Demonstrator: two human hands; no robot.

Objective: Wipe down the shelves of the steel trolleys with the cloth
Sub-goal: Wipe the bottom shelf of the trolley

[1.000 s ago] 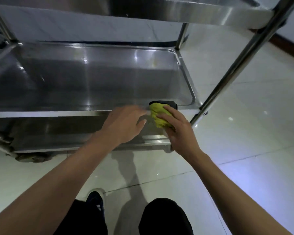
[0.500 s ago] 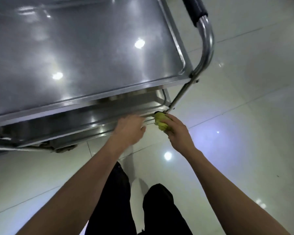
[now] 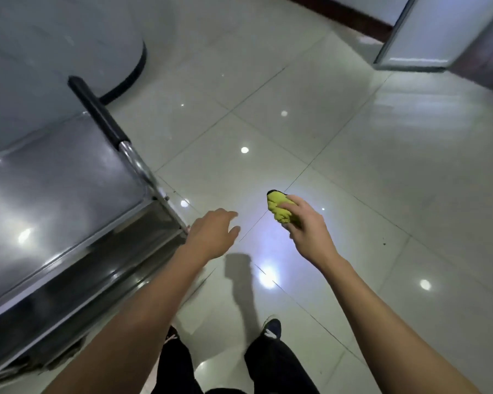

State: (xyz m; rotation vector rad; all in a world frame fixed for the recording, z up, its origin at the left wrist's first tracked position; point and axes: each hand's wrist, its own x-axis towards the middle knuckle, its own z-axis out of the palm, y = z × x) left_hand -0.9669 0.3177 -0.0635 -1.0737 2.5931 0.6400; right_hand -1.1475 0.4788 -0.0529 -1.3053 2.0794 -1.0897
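Observation:
A steel trolley [image 3: 54, 194] fills the left of the view, its shiny top shelf seen from above and a lower shelf edge showing beneath. A black-gripped push handle [image 3: 98, 110] runs along its right end. My right hand [image 3: 308, 226] grips a bunched yellow-green cloth [image 3: 279, 207] in the air over the floor, well to the right of the trolley. My left hand [image 3: 211, 234] hovers with relaxed fingers just off the trolley's near right corner, holding nothing.
Glossy pale floor tiles [image 3: 353, 155] spread to the right and ahead. A rounded white unit with a dark base [image 3: 69, 38] stands behind the trolley. A door or panel [image 3: 427, 35] stands at the top right. My legs and shoes are below.
I have risen and turned right; the view now looks down past the trolley's end. Both hands have come off the lower shelf edge, the right one carrying the cloth away to the right.

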